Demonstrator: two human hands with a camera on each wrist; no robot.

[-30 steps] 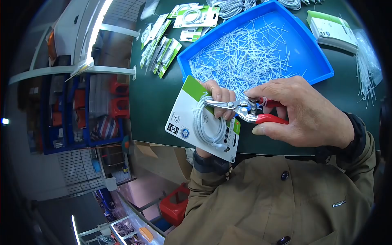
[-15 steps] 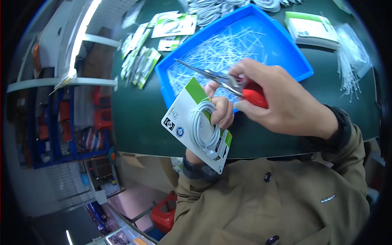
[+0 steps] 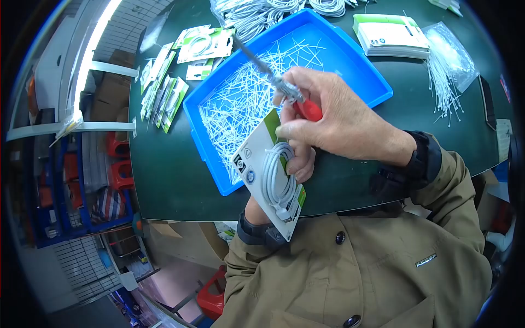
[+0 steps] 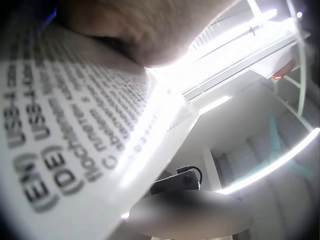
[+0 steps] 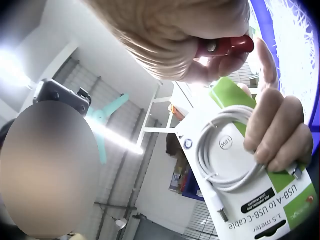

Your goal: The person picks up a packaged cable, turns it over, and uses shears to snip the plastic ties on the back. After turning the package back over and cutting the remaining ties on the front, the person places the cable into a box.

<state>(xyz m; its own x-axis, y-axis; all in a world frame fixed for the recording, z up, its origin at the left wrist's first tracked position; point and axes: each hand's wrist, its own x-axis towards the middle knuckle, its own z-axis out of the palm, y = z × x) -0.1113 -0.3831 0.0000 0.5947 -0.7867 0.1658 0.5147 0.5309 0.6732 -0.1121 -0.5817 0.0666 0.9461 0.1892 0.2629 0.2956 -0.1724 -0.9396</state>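
A white and green card [image 3: 257,177] with a coiled white cable [image 3: 278,174] tied on it is tilted over the table's front edge. The left hand [image 3: 299,159] grips it, fingers curled over its front edge beside the coil, as the right wrist view also shows [image 5: 282,127]. Just above, the right hand [image 3: 344,117] holds red-handled cutters [image 3: 310,110], their blades pointing up and left over the tray, apart from the cable. In the left wrist view the card's printed back [image 4: 75,115] fills the left side.
A blue tray [image 3: 355,74] holds many white tie pieces [image 3: 235,101]. Carded cables [image 3: 164,98] lie left of it, grey cable coils [image 3: 249,19] behind. At the right are a stack of cards [image 3: 391,38] and a bag of ties [image 3: 448,60].
The right hand has drawn the cutters away from the cable coil and turned their blades up and left. The left hand still grips the card, now tilted more steeply.
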